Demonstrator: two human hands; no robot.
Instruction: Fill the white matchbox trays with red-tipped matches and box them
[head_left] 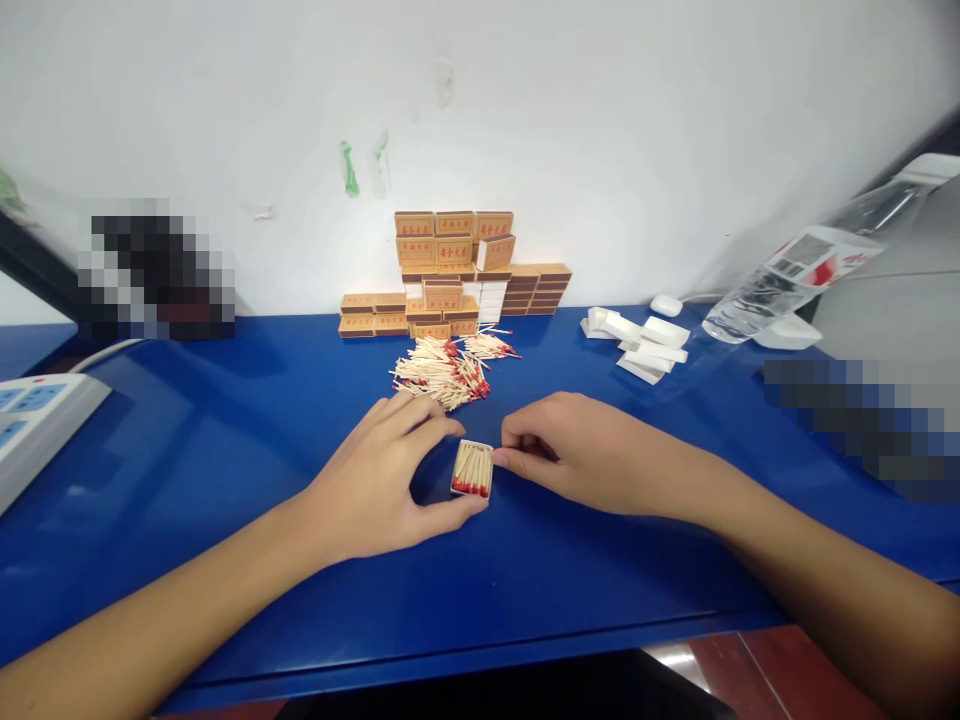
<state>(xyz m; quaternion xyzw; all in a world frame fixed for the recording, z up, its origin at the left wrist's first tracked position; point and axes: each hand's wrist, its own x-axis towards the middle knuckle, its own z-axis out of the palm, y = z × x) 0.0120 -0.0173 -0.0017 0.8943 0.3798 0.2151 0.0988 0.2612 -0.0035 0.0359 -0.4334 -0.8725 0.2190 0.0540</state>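
A small white matchbox tray (472, 469) filled with red-tipped matches lies on the blue table (225, 440). My left hand (382, 480) cups its left side, thumb at the near corner and fingers curled along the far edge. My right hand (577, 450) pinches the tray's right edge with curled fingers. Just behind lies a loose pile of matches (446, 370).
Stacked orange matchboxes (454, 270) stand against the white wall. Several empty white trays (645, 345) lie at the right, by a plastic bottle (780, 280) lying on its side. A white power strip (37, 420) sits at the left edge. The table's front edge is close.
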